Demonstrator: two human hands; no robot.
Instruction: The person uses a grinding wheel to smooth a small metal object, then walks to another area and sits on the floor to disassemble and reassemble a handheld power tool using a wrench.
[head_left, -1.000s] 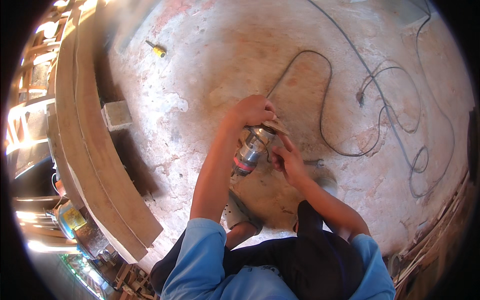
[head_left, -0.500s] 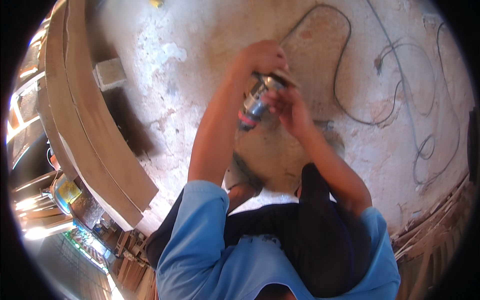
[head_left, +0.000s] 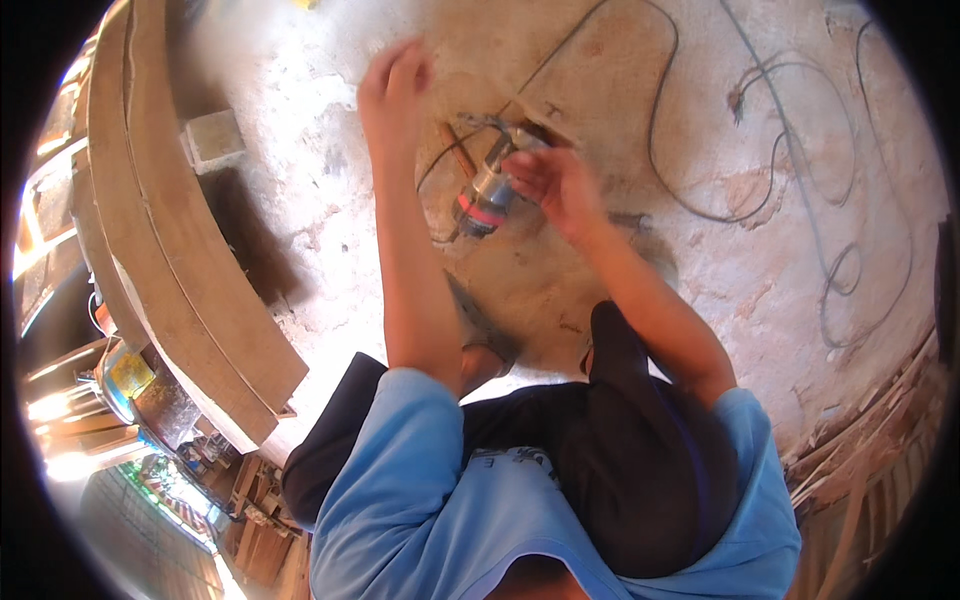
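Observation:
My right hand (head_left: 555, 185) has its fingers closed on the side of a corded power tool (head_left: 490, 187) with a silver metal body, a red band and a black end. The tool is tilted over the floor, its black end pointing toward me; its exact kind I cannot make out. Up and to the left of it, my left hand (head_left: 395, 85) is raised apart from the tool. Its fingers look half curled and are smeared by motion, so anything in them is hidden. A reddish-brown stick-like piece (head_left: 457, 150) shows just left of the tool.
A dark cord (head_left: 668, 120) loops over the concrete floor (head_left: 330, 170) to the right, near a loose plug (head_left: 737, 100). Long wooden boards (head_left: 190, 250) lie at the left, beside a pale block (head_left: 215, 140). Scrap wood strips (head_left: 850, 440) line the lower right.
My left hand has come off the tool and moved up and to the left. The tool, with my right hand on it, has shifted slightly left.

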